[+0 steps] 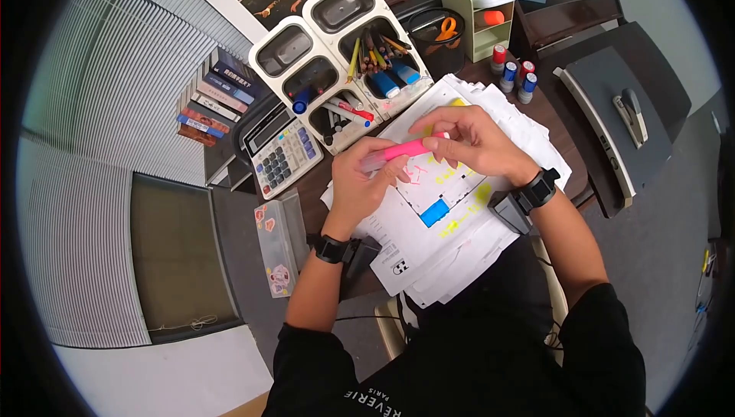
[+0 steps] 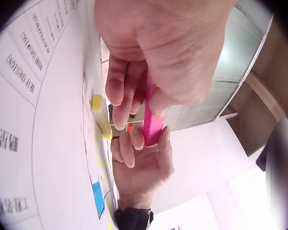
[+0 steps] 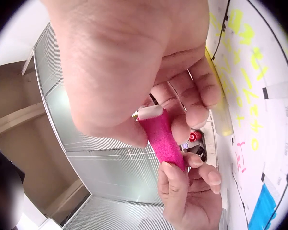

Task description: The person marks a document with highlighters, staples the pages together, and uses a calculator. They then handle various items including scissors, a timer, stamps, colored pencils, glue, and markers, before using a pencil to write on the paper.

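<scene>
Over a stack of printed drawing sheets [image 1: 394,225], both hands hold one pink highlighter [image 1: 406,149]. The left hand [image 1: 358,187] pinches its clear, paler end between thumb and fingers. At the other end, the right hand [image 1: 478,145] grips the bright pink part, where a white end piece shows in the right wrist view. A yellow highlighter [image 2: 102,117] lies on the paper beyond the fingers. The top sheet carries yellow and pink handwriting and a solid blue rectangle [image 1: 435,213].
A white organizer [image 1: 360,132] with pens and pencils stands behind the hands, a calculator [image 1: 285,160] to its left. A clear stickered box [image 1: 277,252] sits at the left edge. Red- and blue-capped bottles [image 1: 508,76], a green holder [image 1: 458,19] and a stapler [image 1: 631,118] are at right.
</scene>
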{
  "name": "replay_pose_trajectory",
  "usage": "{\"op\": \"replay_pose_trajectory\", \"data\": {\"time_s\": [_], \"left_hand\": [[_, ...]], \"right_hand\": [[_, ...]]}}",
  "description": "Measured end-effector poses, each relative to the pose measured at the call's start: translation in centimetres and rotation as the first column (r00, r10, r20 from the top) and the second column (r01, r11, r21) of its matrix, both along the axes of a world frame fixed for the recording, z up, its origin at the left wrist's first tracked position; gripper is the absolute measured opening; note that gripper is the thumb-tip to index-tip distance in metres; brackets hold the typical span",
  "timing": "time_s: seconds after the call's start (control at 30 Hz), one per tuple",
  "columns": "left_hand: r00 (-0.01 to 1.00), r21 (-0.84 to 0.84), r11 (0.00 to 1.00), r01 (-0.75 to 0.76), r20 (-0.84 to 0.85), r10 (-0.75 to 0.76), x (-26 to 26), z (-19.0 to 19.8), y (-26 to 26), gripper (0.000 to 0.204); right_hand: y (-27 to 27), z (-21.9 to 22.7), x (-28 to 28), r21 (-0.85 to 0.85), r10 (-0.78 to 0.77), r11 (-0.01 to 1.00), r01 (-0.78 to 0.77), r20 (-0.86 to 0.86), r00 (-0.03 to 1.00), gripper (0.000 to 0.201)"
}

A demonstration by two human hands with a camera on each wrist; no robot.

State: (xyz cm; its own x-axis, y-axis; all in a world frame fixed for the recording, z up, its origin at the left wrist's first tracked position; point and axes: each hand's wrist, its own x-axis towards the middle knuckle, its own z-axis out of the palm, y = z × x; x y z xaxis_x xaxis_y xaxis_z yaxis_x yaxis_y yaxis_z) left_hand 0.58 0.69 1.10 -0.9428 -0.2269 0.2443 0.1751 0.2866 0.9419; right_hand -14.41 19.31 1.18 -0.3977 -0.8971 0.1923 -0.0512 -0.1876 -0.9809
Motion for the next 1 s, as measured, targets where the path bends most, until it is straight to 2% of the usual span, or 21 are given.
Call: {"op": "replay_pose_trajectory", "data": {"time_s": [0.07,0.17,0.33,0.4,0.53,0.83,0.93,1.0], "left_hand": [[0.999,0.036,0.999,-0.023,-0.027,0.024,-0.2,0.1,0.0,0.018],[0.997,0.071,0.996,-0.047,-0.056,0.051,-0.1,0.1,0.0,0.021],[0.995,0.094,0.993,-0.07,-0.071,0.077,-0.2,0.7,0.1,0.023],[0.994,-0.013,0.996,-0.087,-0.067,0.086,-0.1,0.6,-0.2,0.022],[0.992,0.008,0.994,-0.111,-0.065,0.111,-0.1,0.4,0.2,0.02],[0.989,-0.031,0.994,-0.107,-0.102,0.103,0.1,0.8,0.5,0.02],[0.989,0.021,0.994,-0.105,-0.106,0.107,-0.2,0.4,0.7,0.019],[0.991,0.075,0.993,-0.09,-0.088,0.097,-0.4,0.3,0.8,0.022]], "right_hand": [[0.0,-0.3,-0.2,-0.009,-0.073,0.997,0.073,-0.037,0.997,0.021],[-0.1,-0.6,-0.3,-0.039,-0.129,0.991,0.129,-0.007,0.992,0.02],[0.0,-0.3,-0.3,-0.003,-0.06,0.998,0.06,-0.005,0.998,0.023],[0.0,-0.3,-0.1,0.033,-0.021,0.999,0.022,-0.033,0.999,0.023],[0.1,-0.3,-0.3,0.048,0.016,0.999,-0.014,-0.044,0.999,0.022],[-0.2,-0.7,-0.2,0.012,0.006,1.0,-0.006,-0.033,0.999,0.023],[-0.2,-0.7,-0.2,0.001,-0.025,1.0,0.025,-0.028,0.999,0.022],[-0.1,-0.5,-0.2,-0.065,-0.088,0.994,0.087,-0.004,0.996,0.02]]}}
